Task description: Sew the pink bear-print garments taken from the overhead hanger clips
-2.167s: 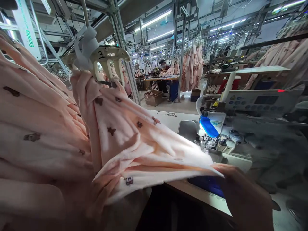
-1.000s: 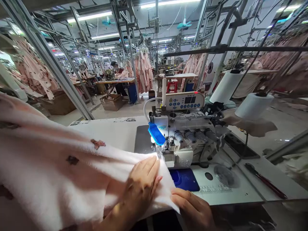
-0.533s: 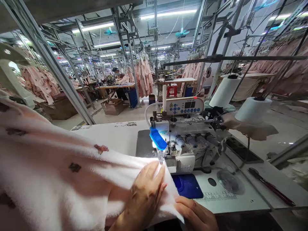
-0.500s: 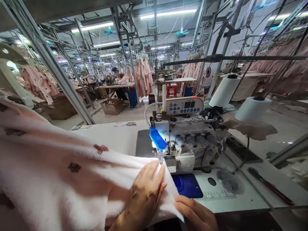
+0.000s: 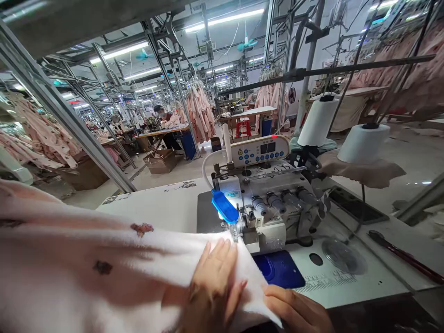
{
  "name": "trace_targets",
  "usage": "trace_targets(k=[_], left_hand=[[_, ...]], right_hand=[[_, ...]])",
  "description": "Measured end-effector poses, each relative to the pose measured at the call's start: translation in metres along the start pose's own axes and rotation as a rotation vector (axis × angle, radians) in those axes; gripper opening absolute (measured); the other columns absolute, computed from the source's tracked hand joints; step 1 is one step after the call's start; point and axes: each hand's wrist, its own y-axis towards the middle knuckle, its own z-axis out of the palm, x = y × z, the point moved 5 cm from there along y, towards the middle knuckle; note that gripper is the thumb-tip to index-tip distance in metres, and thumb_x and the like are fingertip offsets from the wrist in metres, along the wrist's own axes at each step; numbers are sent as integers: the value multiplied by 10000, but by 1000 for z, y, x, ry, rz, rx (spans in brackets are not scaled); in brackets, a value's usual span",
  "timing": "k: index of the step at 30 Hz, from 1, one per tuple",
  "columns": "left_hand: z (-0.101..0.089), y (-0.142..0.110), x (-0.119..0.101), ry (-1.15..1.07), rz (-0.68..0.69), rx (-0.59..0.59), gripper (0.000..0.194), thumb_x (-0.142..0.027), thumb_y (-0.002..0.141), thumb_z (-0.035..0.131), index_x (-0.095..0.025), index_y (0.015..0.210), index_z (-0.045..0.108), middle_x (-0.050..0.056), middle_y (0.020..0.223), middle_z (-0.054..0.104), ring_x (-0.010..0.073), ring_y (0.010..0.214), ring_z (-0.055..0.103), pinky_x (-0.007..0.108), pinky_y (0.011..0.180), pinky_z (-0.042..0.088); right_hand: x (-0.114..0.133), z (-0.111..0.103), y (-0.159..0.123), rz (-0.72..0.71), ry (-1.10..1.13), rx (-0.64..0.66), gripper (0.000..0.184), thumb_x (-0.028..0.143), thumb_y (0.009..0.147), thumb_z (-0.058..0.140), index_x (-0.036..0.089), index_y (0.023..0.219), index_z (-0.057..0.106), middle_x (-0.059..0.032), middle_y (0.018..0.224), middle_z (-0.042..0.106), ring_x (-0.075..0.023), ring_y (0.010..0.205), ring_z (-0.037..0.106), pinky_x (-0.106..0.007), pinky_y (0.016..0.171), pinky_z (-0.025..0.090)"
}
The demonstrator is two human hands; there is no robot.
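Closest to the camera, the right hand (image 5: 296, 307) pinches a corner of the pink printed cloth (image 5: 114, 273) in its fingers, while the left hand (image 5: 211, 282) lies palm down on it, fingers straight and near together, thumb apart. Just ahead, the cloth's far edge reaches the lit stitching area under the blue guard (image 5: 225, 208) of a sewing machine (image 5: 274, 238) on the white table (image 5: 149, 208), with two thread cones (image 5: 317, 122) behind to the right. Farther back, a cardboard box (image 5: 159, 162) sits on the floor, a seated person (image 5: 166, 120) and hanging pink garments (image 5: 201, 111) beyond.
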Motion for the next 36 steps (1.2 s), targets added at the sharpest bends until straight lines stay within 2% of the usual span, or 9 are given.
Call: trace_targets(k=[5, 9, 12, 15, 18, 21, 24, 27, 36], left_hand=[[7, 6, 20, -57, -35, 17, 567, -150, 873, 463, -178, 1408, 275, 110, 1307, 522, 236, 1222, 480, 491, 988, 481], [13, 22, 43, -52, 20, 40, 501, -218, 871, 477, -184, 1358, 364, 94, 1246, 578, 236, 1152, 546, 457, 951, 512], [12, 32, 53, -59, 66, 30, 412, -287, 873, 475, -178, 1270, 461, 82, 1182, 626, 233, 1094, 588, 415, 913, 533], [3, 29, 41, -65, 69, -35, 364, -289, 892, 452, -157, 1229, 482, 103, 1159, 636, 229, 1080, 596, 418, 923, 513], [0, 13, 14, -82, 48, -69, 435, -364, 889, 451, -114, 1244, 454, 150, 1213, 592, 263, 1176, 518, 492, 1008, 413], [9, -1, -4, -1, 7, -47, 375, -211, 889, 444, -118, 1252, 457, 140, 1253, 565, 256, 1220, 474, 497, 1043, 359], [14, -8, -2, 61, 5, -90, 403, -13, 859, 377, -122, 1234, 481, 109, 1241, 582, 201, 1208, 488, 417, 1027, 399], [14, -9, 7, 40, 14, -45, 430, -16, 851, 340, -109, 1243, 490, 117, 1257, 569, 209, 1218, 480, 417, 1003, 432], [10, 6, 21, -25, -55, 183, 541, 16, 776, 307, -104, 1262, 514, 109, 1319, 512, 206, 1231, 468, 396, 1037, 402]], right_hand=[[3, 6, 15, 6, 40, -24, 185, 176, 916, 430, 164, 989, 599, -73, 923, 693, -141, 706, 662, -221, 623, 544], [5, 8, 33, 55, 45, -110, 128, 164, 907, 473, 160, 936, 598, -64, 859, 696, -135, 713, 664, -205, 609, 524], [4, 12, 43, 61, 18, -166, 174, 126, 915, 433, 167, 915, 603, -55, 828, 695, -121, 698, 661, -191, 596, 507], [1, 17, 48, 74, 16, -192, 199, 122, 925, 399, 174, 931, 591, -44, 808, 692, -122, 692, 659, -198, 593, 493], [-2, 19, 49, 112, 27, -194, 132, 140, 917, 439, 172, 929, 567, -22, 749, 685, -118, 609, 643, -203, 547, 470], [-2, 17, 48, 133, 50, -181, 123, 146, 914, 452, 171, 909, 573, -22, 749, 690, -117, 593, 641, -207, 547, 469], [0, 14, 45, 124, 126, -165, 142, 108, 893, 474, 165, 943, 594, -51, 861, 706, -129, 739, 667, -206, 668, 506], [-1, 13, 43, 110, 151, -172, 166, 79, 881, 481, 167, 952, 603, -55, 879, 704, -127, 804, 664, -204, 736, 514], [-17, 18, 57, 12, 32, -139, 186, 70, 885, 461, 174, 986, 576, -64, 862, 685, -148, 784, 644, -251, 709, 528]])
